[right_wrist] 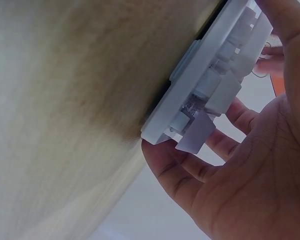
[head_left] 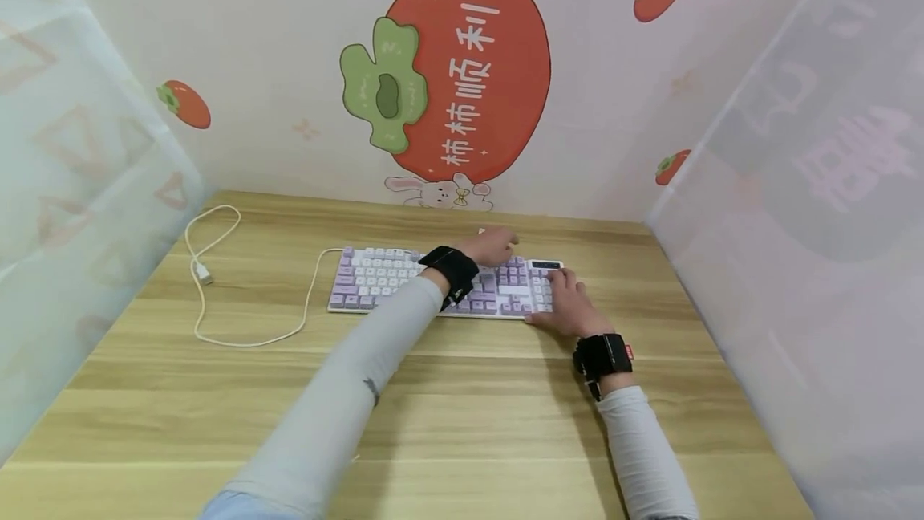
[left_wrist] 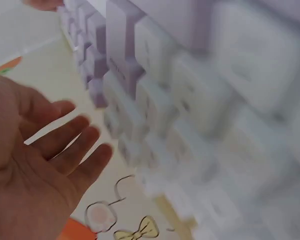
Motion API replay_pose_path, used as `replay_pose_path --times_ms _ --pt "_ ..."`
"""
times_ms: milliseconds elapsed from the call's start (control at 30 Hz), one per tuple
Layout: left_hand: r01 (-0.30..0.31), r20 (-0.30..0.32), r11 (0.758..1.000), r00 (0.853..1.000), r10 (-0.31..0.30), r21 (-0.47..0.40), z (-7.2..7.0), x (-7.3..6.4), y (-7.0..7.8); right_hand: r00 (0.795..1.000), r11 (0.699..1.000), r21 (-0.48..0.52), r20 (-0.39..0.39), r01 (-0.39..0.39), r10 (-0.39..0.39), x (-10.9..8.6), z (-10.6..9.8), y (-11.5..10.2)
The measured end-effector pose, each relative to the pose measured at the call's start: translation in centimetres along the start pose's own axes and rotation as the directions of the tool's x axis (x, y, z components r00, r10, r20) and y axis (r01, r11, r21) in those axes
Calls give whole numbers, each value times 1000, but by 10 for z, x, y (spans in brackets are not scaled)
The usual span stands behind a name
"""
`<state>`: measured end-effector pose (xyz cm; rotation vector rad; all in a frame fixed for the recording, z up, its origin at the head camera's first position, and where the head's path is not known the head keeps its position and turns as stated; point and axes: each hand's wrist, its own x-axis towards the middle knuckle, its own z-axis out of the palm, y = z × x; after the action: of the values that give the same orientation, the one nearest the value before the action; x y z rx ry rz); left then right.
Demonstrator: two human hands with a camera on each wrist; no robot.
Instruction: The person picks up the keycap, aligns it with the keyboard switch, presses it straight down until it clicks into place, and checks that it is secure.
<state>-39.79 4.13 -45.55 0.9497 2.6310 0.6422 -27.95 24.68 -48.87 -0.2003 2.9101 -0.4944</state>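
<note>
A white and lilac keyboard [head_left: 378,283] lies flat on the wooden table [head_left: 462,392], close to the back wall. My right hand [head_left: 573,307] grips its right end, with the thumb at the front edge and the fingers over the keys and far side. In the right wrist view, fingertips meet the keyboard's white case [right_wrist: 177,102]. My left arm reaches across the keys, and the left hand [head_left: 492,247] is above the far edge. The left wrist view shows that hand [left_wrist: 45,160] with loosely bent fingers and nothing in them, beside the keys [left_wrist: 160,105].
A white cable [head_left: 249,344] runs from the keyboard's back and loops over the table's left side, ending in a USB plug [head_left: 203,272]. A small pale object [head_left: 482,230], mostly hidden, shows behind the left hand. Printed wall panels [head_left: 289,46] enclose the back and sides.
</note>
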Motion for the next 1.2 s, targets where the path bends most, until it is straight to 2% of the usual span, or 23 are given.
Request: replay_pose_path --times_ms 67,133,200,267,333,467,667,733,833,900,1000,1133,1200 --pt "56 5 998 998 -56 31 4 9 -4 1000 1000 -6 4 9 -9 1 3 -4" --pt "113 5 991 993 -114 68 11 20 -20 1000 1000 -7 7 14 -14 3 6 -8" --pt "164 5 983 986 -165 86 13 21 -30 1000 1000 -4 7 26 -26 4 9 -10" --pt "179 -4 980 984 -179 83 15 22 -41 999 999 -1 6 33 -33 4 9 -12" --pt "156 -28 986 988 -155 63 12 17 -43 999 999 -1 2 36 -36 5 9 -13" --pt "78 -108 994 992 -69 78 2 8 -41 999 999 -4 -10 32 -32 5 6 -13" --pt "13 -193 999 981 -6 37 -8 -4 -40 1000 1000 -11 10 17 -17 6 5 -12" --pt "-38 -216 999 976 39 8 -12 -7 -42 1000 1000 -10 16 11 -11 6 5 -11" --pt "-103 -255 991 964 79 -81 -19 -14 -44 1000 1000 -4 17 3 -3 6 4 -10" --pt "-124 -280 978 957 73 -167 -25 -20 -46 1000 1000 2 14 1 -2 6 3 -9" --pt "-123 -318 962 947 41 -243 -31 -30 -49 1000 1000 -5 11 -3 3 5 1 -6" --pt "-118 -348 955 937 17 -271 -34 -48 -57 1000 1000 -5 8 -2 2 3 0 -2" --pt "-113 -350 948 937 1 -298 -34 -57 -62 1000 1000 3 9 -8 8 2 0 0"
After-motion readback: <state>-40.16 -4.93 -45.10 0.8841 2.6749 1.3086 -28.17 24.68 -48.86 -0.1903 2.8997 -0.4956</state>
